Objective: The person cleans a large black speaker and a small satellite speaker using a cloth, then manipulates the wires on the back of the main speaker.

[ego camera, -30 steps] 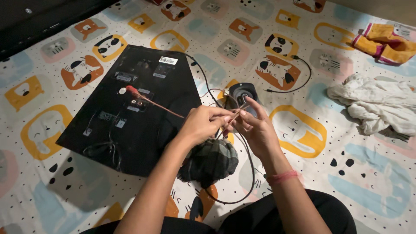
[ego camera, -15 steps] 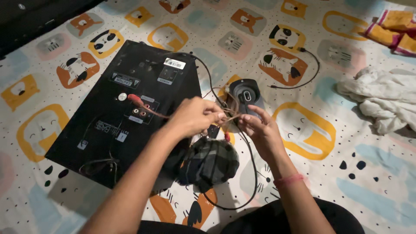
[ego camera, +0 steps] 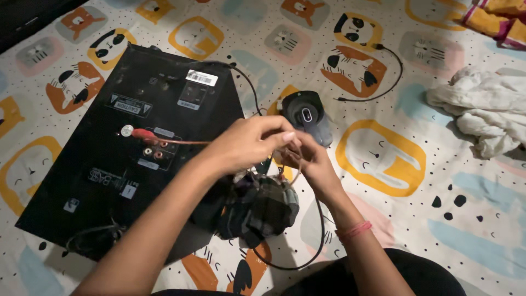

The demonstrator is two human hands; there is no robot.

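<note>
Head view showed both hands meeting over a patterned bedsheet (ego camera: 383,159). Left hand (ego camera: 249,143) had its fingers curled shut around a thin red wire (ego camera: 181,141). Right hand (ego camera: 309,159) had its fingers pinched on the same wire bundle, touching the left fingertips. The wire ran with its long axis nearly level, from the hands leftward to a red plug (ego camera: 143,133) seated in the back panel of a black speaker box (ego camera: 98,181); the plug end pointed left. The box lay flat, its long axis running from lower left to upper right. A small round speaker (ego camera: 307,117) lay just beyond the hands, face up. A dark bundle (ego camera: 260,208) sat directly beneath the hands, beside the box. A black cable (ego camera: 315,241) looped below the right wrist. A white cloth (ego camera: 482,112) lay well apart at right.
</note>
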